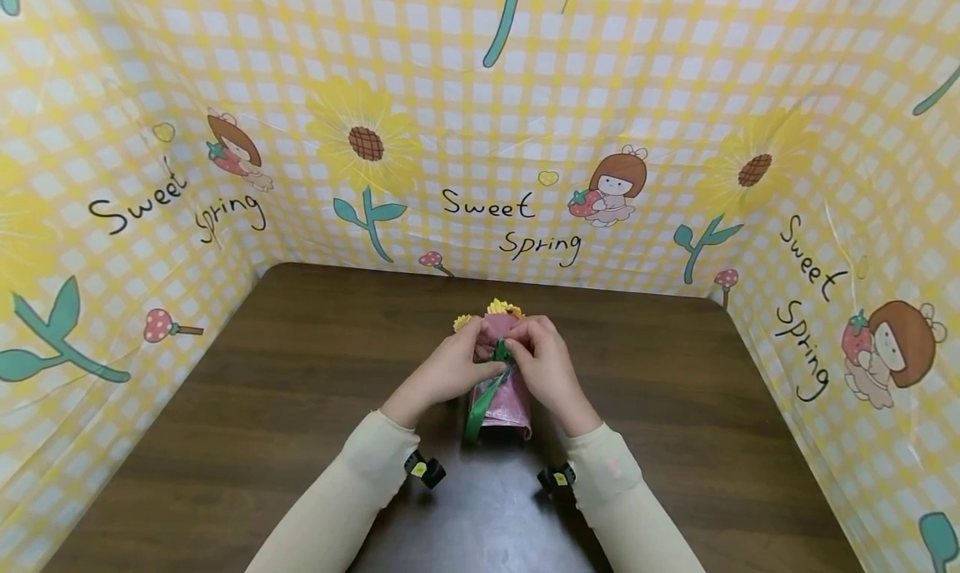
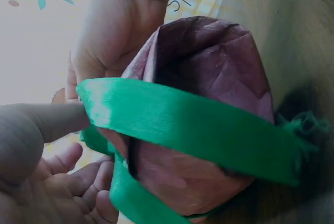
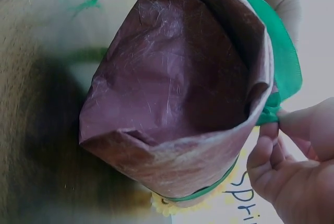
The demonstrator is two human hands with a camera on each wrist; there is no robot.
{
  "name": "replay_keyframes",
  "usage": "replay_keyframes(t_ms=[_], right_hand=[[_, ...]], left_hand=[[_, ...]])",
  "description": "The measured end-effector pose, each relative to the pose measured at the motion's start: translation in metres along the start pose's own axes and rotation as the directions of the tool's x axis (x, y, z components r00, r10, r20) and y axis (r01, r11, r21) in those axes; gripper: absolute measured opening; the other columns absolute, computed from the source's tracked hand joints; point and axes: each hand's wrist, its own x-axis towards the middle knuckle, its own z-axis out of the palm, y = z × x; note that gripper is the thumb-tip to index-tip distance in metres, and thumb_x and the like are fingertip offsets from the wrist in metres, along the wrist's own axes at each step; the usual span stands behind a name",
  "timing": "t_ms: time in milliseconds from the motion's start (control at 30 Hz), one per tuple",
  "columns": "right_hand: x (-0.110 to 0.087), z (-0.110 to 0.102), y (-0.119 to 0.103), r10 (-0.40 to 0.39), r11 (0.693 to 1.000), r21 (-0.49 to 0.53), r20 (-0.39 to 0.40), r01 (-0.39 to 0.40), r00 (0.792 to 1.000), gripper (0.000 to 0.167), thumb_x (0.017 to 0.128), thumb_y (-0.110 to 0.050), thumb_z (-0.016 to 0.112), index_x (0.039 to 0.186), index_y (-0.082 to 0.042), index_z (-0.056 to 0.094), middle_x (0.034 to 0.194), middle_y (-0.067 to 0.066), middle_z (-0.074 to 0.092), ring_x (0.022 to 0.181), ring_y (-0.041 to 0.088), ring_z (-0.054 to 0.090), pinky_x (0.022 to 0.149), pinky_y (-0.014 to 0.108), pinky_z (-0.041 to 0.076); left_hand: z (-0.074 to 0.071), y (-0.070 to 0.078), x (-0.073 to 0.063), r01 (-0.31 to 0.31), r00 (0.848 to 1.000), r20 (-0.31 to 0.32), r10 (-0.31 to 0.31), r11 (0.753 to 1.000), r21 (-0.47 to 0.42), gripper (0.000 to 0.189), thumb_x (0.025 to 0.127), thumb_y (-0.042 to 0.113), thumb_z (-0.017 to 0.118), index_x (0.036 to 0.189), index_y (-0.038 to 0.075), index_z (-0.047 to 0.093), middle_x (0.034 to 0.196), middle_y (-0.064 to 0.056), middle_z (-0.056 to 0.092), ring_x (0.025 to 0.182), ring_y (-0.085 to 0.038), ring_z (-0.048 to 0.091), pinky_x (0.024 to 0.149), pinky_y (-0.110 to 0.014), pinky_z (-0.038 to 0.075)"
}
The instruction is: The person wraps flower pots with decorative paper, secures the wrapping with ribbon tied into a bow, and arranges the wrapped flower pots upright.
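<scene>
A small bouquet in pink wrapping paper (image 1: pixel 512 402) lies on the table, its bottom opening facing the person. Yellow flowers (image 1: pixel 504 308) show at its far end. Green ribbon (image 1: pixel 483 411) is gathered at a knot on top, and one tail trails toward the near left. My left hand (image 1: pixel 453 365) is at the left of the knot, its thumb against the ribbon (image 2: pixel 182 122). From the other side, my right hand (image 1: pixel 547 363) pinches the ribbon at the knot (image 3: pixel 270 110) between thumb and fingers. The hands partly hide the bouquet's middle.
Dark brown wooden table (image 1: pixel 337 331) extends around the bouquet. A yellow checked cloth (image 1: pixel 480 123) with printed flowers and figures forms walls at the back and both sides. Black wrist cameras (image 1: pixel 426 470) are strapped over the pale sleeves.
</scene>
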Motion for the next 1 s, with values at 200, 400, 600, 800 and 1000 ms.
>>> replay_keyframes(t_ms=[200,400,600,800,1000], right_hand=[[0.0,-0.003,0.001,-0.025,1.0,0.008,0.045,0.025,0.999,0.007,0.096,-0.006,0.07,0.091,-0.01,0.067,0.108,0.006,0.058,0.092,0.018,0.058,0.075,0.029,0.05],[0.001,-0.004,0.003,-0.034,0.999,0.008,0.046,0.033,0.998,0.009,0.097,-0.005,0.069,0.09,-0.01,0.066,0.11,0.006,0.058,0.097,0.019,0.059,0.077,0.03,0.051],[0.002,-0.003,0.002,-0.041,0.999,0.01,0.042,0.041,0.998,0.011,0.096,-0.002,0.068,0.089,-0.009,0.064,0.111,0.008,0.058,0.103,0.022,0.06,0.08,0.031,0.052],[0.002,-0.002,0.002,-0.062,0.998,0.015,0.031,0.062,0.998,0.012,0.095,0.001,0.069,0.089,-0.008,0.064,0.113,0.009,0.058,0.11,0.025,0.059,0.09,0.038,0.053],[0.0,0.0,0.001,-0.086,0.996,-0.008,0.021,0.086,0.996,0.011,0.095,0.001,0.069,0.089,-0.008,0.064,0.114,0.01,0.059,0.109,0.027,0.061,0.091,0.041,0.053]], left_hand=[[0.007,-0.003,0.007,-0.01,0.998,-0.06,0.009,1.0,-0.014,0.043,0.089,0.022,0.082,0.118,0.012,0.052,0.104,-0.003,0.065,0.087,-0.014,0.065,0.075,-0.031,0.056],[0.008,-0.002,0.014,-0.005,0.995,-0.099,0.009,0.999,0.047,0.038,0.088,0.016,0.082,0.114,0.009,0.055,0.099,-0.004,0.066,0.084,-0.014,0.063,0.074,-0.031,0.056],[0.004,0.003,0.02,-0.009,0.995,-0.098,0.022,0.991,0.132,0.029,0.089,0.015,0.079,0.109,0.01,0.06,0.088,-0.002,0.062,0.078,-0.016,0.058,0.071,-0.032,0.05],[0.005,0.002,0.026,-0.08,0.99,-0.098,0.101,0.976,0.201,0.02,0.09,0.011,0.071,0.11,0.015,0.071,0.095,-0.001,0.07,0.081,-0.015,0.061,0.073,-0.032,0.051],[0.01,0.0,0.031,-0.172,0.98,-0.049,0.194,0.941,0.29,0.029,0.092,0.01,0.067,0.117,0.02,0.075,0.13,0.001,0.07,0.12,-0.017,0.064,0.103,-0.039,0.051]])
